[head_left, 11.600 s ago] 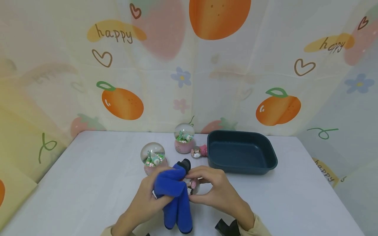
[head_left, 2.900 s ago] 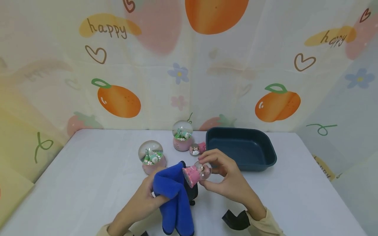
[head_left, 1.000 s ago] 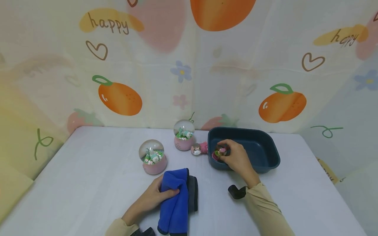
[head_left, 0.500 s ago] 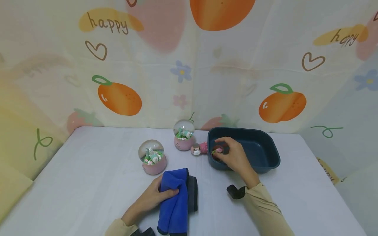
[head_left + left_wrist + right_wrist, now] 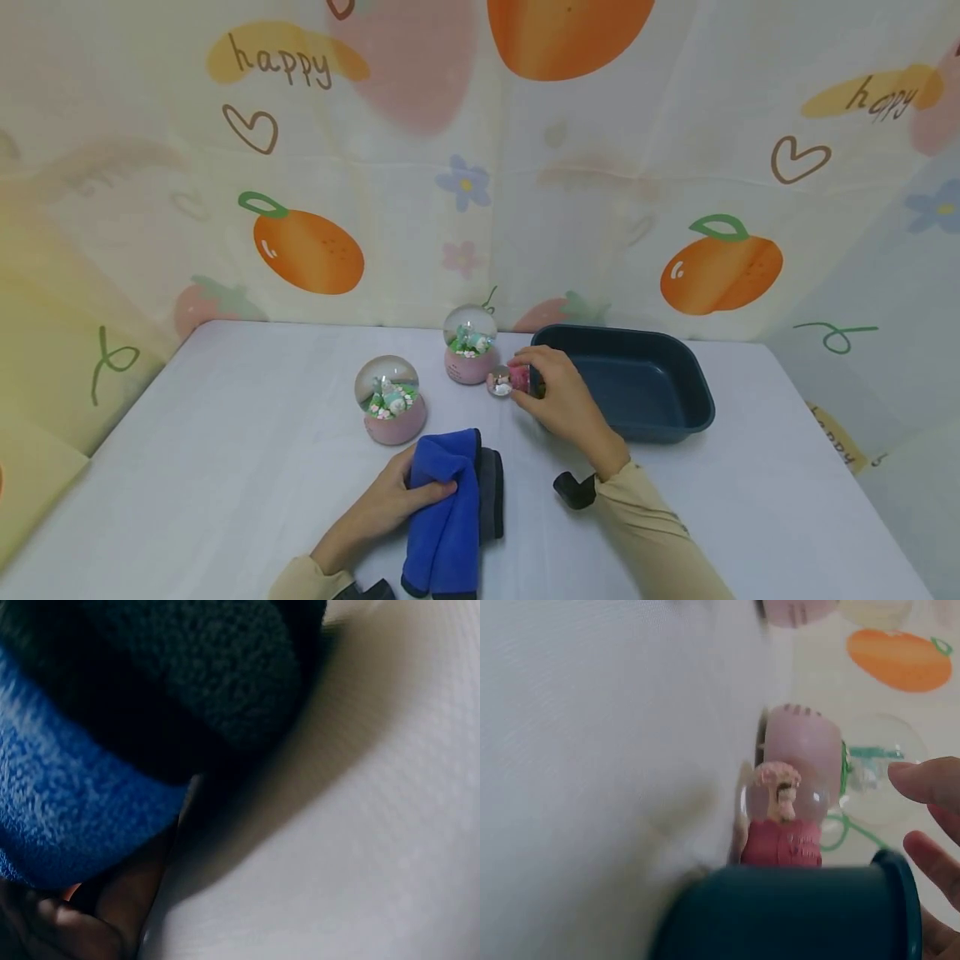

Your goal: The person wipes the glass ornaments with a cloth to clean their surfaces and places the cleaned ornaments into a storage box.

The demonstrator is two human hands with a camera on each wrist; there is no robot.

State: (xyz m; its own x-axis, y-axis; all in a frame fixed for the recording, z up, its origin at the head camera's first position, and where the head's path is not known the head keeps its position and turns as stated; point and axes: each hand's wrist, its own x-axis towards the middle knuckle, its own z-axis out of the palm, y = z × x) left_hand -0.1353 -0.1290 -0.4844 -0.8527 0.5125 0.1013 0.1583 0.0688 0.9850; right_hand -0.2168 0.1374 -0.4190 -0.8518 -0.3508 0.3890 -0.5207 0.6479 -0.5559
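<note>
My left hand point(image 5: 378, 504) grips a folded microfiber cloth point(image 5: 446, 533), blue with a grey side and black edging, on the white table. In the left wrist view, the cloth point(image 5: 82, 802) bulges over the fingers. A small snow globe point(image 5: 501, 382) with a pink base lies on its side against the dark teal tray point(image 5: 663, 432). Over it, my right hand point(image 5: 566, 396) reaches with thumb and fingers apart. The right wrist view shows these fingers point(image 5: 930, 780) spread above the small globe's pink base point(image 5: 784, 846), apart from it. My hand hides the tray's left interior.
Two larger snow globes with pale pink bases stand on the table: one snow globe point(image 5: 468, 350) just left of the small one, another snow globe point(image 5: 392, 404) nearer the cloth. A printed fabric backdrop point(image 5: 525, 208) rises behind the table point(image 5: 247, 467).
My right hand dried-side globe no longer shows: the hand set that small snow globe in the tray, let go, and moved left to the one lying outside. The left hand stayed with the cloth.
</note>
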